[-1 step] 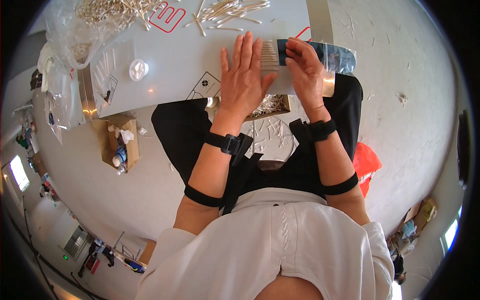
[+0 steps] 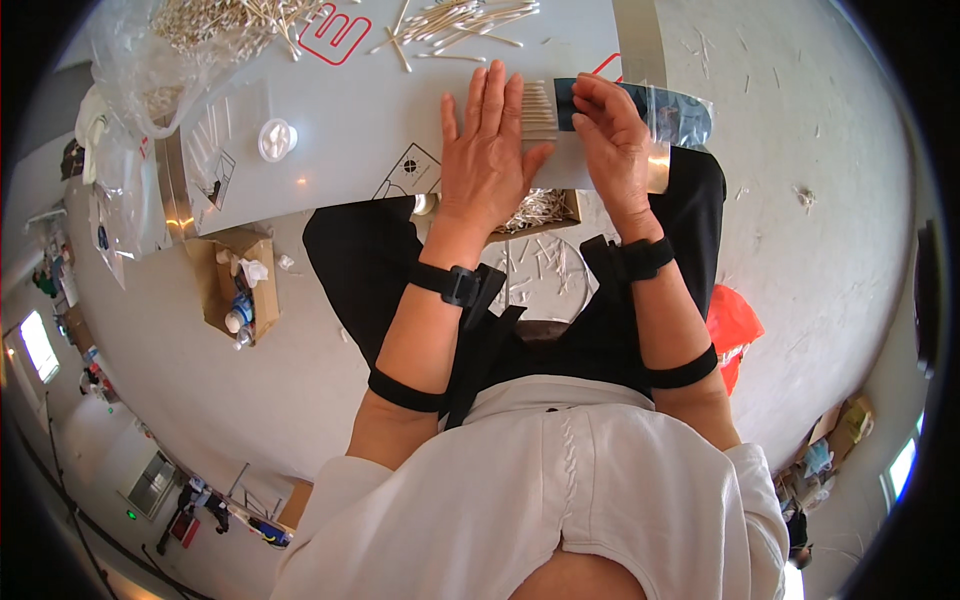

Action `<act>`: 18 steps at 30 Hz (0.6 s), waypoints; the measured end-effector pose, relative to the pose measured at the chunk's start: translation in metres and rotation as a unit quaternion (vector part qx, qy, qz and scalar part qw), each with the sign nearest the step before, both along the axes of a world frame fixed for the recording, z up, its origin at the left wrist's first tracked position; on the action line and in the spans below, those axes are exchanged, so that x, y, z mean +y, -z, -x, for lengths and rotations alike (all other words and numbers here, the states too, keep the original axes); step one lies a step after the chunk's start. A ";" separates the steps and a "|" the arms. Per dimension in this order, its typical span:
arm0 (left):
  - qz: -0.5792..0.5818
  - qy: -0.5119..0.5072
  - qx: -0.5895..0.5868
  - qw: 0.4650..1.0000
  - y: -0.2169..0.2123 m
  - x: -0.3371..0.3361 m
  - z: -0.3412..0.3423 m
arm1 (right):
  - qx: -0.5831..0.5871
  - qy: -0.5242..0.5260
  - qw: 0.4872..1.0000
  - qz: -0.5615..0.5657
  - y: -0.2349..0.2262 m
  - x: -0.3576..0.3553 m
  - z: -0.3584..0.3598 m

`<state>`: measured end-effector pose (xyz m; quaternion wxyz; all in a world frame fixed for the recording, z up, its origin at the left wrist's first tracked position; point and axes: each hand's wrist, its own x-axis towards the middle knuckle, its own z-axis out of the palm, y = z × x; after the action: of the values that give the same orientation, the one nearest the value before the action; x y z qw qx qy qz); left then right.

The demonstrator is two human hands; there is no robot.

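Note:
My left hand [image 2: 486, 160] lies flat on the table [image 2: 350, 130], fingers stretched out and thumb apart. Against its index finger is a neat row of cotton swabs [image 2: 539, 112], partly covered by the hand. To the right of that row, my right hand [image 2: 613, 135] is closed in a pinch at the edge of a flat bag [image 2: 640, 100], dark on its left part and clear plastic at its right end. The fingers hide part of the bag. Loose cotton swabs [image 2: 465, 22] lie scattered farther back on the table.
A clear plastic bag of swabs [image 2: 200, 40] stands at the far left, near a small round white tub [image 2: 277, 140]. Below the table edge sit a box of swabs [image 2: 543, 211] and a cardboard box with bottles [image 2: 237, 285]. A red bag [image 2: 733, 325] lies at right.

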<state>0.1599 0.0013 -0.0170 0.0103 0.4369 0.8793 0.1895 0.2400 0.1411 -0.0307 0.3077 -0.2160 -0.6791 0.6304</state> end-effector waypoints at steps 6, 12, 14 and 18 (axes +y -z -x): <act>0.018 0.012 -0.004 1.000 0.006 -0.003 0.002 | -0.137 -0.012 0.990 -0.029 -0.008 0.013 -0.006; -0.011 0.005 -0.001 1.000 0.004 -0.005 -0.001 | -0.156 -0.064 0.972 -0.166 -0.021 0.007 -0.009; 0.010 -0.004 -0.005 1.000 0.003 -0.007 -0.004 | -0.194 -0.074 0.963 -0.174 -0.021 0.005 -0.011; 0.035 0.004 0.013 0.999 0.007 -0.008 -0.003 | -0.190 -0.073 0.959 -0.198 -0.022 0.004 -0.011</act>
<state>0.1631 -0.0067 -0.0236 0.0147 0.4425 0.8835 0.1527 0.2506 0.1448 -0.0085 0.1633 -0.2163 -0.8503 0.4512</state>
